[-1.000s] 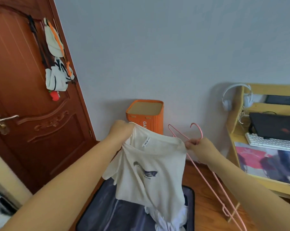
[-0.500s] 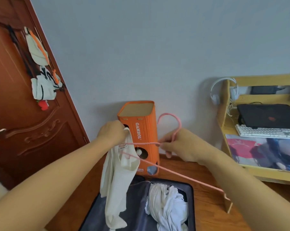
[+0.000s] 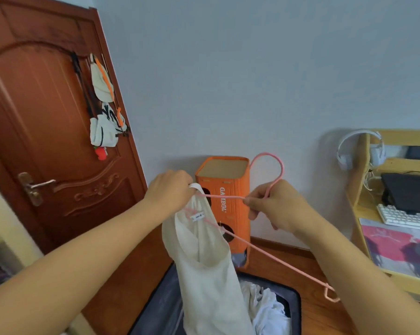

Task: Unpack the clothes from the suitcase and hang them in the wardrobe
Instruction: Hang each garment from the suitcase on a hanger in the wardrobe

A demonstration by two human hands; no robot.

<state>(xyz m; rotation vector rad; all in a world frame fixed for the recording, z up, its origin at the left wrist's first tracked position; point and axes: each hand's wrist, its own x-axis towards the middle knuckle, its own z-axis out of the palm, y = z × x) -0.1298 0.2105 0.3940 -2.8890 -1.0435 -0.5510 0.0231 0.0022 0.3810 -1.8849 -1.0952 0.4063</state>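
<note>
Left hand (image 3: pixel 170 189): grips the collar of the cream t-shirt (image 3: pixel 211 269), fingers curled round the cloth, holding the neck opening up so the hanger can enter.
Right hand (image 3: pixel 274 206): fingers closed round the pink hanger (image 3: pixel 269 256) just under its hook, which stands above this hand; it steers one arm of the hanger across to the left hand.
Hanger in shirt: one end appears to sit inside the neck opening below the left hand; the other end pokes out low, below the right forearm, outside the shirt.
Shirt: soft, thin knit, hanging limp from the left hand in loose folds, a small white label showing at the neck.
Hanger shape: slim wire-like rod, smooth pink coating, a small notch bent into its far tip.
Suitcase (image 3: pixel 295 308): open on the floor below both hands, dark lining, crumpled white clothes (image 3: pixel 264 308) left inside, beside the hanging shirt.
Step, as I judge it: threading the shirt onto the hanger; the wardrobe is not in view.
Orange box (image 3: pixel 230 189): upright ribbed box beyond the hands, by the wall.
</note>
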